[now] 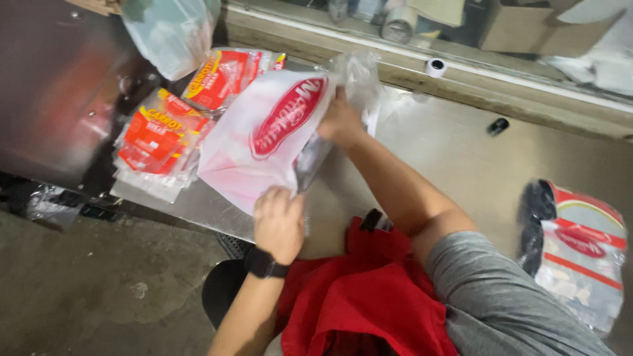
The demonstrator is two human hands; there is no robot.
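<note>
A: White plastic bag w/ red oval logo (264, 135) is held up over the steel table (461, 158), near its front edge. Left hand (279, 221) is closed on the bottom corner, right hand (339, 118) is clamped on the top edge.

B: Contents?

A: Can't be told. Bag looks flat, film is opaque from this side. A clear film piece (359, 76) is bunched behind the right hand; whether it's part of the same bag can't be made out.

B: Other packs?

A: Stack of red/yellow printed empty bags (158, 135) is laid just left of the held bag, a second stack (224, 76) behind it. A clear/red bag pile (583, 254) sits at far right, cut off by the frame edge. Dark item (534, 221) on it, blurred. Small tape roll (435, 66) is seen on the ledge.
</note>
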